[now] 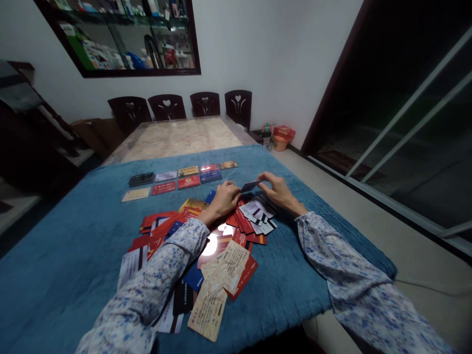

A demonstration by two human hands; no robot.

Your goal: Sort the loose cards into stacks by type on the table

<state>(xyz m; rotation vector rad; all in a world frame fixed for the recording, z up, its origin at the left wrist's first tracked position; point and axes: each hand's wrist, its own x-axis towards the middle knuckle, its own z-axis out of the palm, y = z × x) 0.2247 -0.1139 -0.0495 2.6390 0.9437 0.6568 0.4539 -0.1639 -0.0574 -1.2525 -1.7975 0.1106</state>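
Observation:
A dark card (pixel 250 186) is pinched at its right end by my right hand (pixel 277 191), held just above the blue cloth. My left hand (pixel 224 200) is closed, fingers curled down at the far edge of the card pile, close against the card's left end; what its fingers grip is hidden. Beneath and around my wrists spreads a loose pile of red cards (pixel 162 228), with white striped cards (pixel 260 209) at its right side. Several cream patterned cards (pixel 230 265) lie on top nearest me. A black card (pixel 183 297) shows beside my left sleeve.
Beyond the pile, cards lie in rows, including a black stack (pixel 142 179), a red card (pixel 189 182) and a gold card (pixel 228 164). A blue cloth (pixel 73 236) covers the near part of the table (pixel 177 135). Dark chairs (pixel 166 107) line the far end.

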